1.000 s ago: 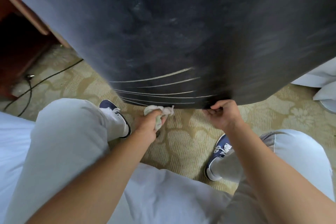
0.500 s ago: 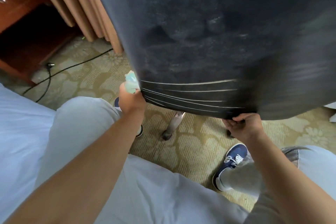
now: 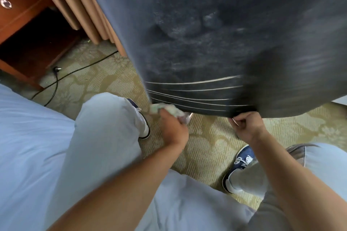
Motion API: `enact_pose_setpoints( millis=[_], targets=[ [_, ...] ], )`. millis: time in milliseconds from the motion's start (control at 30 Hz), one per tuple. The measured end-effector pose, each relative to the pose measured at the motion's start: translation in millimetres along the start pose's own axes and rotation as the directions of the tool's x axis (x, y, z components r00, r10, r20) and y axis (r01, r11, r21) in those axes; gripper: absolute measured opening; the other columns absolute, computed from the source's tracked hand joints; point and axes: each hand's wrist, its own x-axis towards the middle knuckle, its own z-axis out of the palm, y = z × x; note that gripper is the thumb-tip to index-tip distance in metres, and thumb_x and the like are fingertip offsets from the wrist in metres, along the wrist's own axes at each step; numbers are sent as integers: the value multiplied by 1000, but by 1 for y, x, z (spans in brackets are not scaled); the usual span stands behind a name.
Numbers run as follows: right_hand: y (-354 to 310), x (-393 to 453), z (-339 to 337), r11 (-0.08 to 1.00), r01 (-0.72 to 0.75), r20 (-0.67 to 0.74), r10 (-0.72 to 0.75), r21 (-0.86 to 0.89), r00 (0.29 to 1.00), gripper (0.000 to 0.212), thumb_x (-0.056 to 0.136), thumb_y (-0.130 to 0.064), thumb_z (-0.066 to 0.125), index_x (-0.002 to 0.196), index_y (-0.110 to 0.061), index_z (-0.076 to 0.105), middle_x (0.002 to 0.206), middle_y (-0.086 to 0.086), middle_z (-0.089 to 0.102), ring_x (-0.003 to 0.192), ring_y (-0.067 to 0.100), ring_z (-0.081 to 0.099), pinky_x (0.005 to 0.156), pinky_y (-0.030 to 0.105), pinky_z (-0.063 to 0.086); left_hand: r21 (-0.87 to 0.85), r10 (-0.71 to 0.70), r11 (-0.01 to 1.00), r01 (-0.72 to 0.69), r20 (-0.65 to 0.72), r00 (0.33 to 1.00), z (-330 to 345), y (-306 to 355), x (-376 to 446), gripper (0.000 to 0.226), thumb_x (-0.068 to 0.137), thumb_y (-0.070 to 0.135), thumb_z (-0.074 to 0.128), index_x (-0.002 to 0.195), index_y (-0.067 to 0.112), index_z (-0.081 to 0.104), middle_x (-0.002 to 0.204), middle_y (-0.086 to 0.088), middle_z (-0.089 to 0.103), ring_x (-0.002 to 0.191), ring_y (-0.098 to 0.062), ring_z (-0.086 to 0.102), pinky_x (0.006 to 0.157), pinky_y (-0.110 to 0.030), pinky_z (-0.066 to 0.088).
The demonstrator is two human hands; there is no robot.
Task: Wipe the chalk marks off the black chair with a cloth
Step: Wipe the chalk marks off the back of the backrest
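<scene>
L hand (image 3: 173, 129) is gripping a crumpled cloth (image 3: 165, 109) at the black chair's (image 3: 216, 33) near-left bottom edge, below the chalk lines (image 3: 193, 91). R hand (image 3: 246, 124), fingers curled, is apparently pinching that edge.

Chair ahead, hands at its lower edge, seated person's legs near.

The chair (image 3: 216, 33) fills the far centre and right; its chalk marks (image 3: 193, 90) run across its lower part. The left hand (image 3: 173, 129) holds the cloth (image 3: 165, 109) against the chair's lower left corner; the right hand (image 3: 246, 125) grips the bottom edge to the right. The curtain (image 3: 75, 5) hangs far left of the chair, the wooden cabinet (image 3: 20, 24) farther left, a cable (image 3: 78, 70) on the carpet (image 3: 206, 137) between. One shoe (image 3: 144, 124) lies left of the left hand, another shoe (image 3: 238, 165) near the right forearm.
</scene>
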Motion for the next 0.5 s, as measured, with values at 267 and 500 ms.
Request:
enact_pose_setpoints(
  millis=[267, 500],
  targets=[
    [22, -19, 20, 998, -66, 141, 64, 14, 988, 28, 83, 19, 46, 82, -6, 59, 67, 3, 64, 75, 14, 67, 99, 38, 54, 63, 201, 977, -204, 53, 978, 20, 5, -1, 47, 101, 20, 64, 140, 11, 40, 124, -9, 61, 108, -25, 64, 81, -28, 49],
    [25, -24, 30, 995, -80, 157, 72, 51, 985, 31, 82, 20, 45, 88, -7, 59, 81, 7, 57, 94, 19, 61, 102, 43, 53, -27, 49, 998, -53, -120, 992, -43, 13, 59, 49, 104, 21, 58, 147, 6, 41, 122, -12, 64, 114, -33, 62, 87, -31, 41]
  ],
)
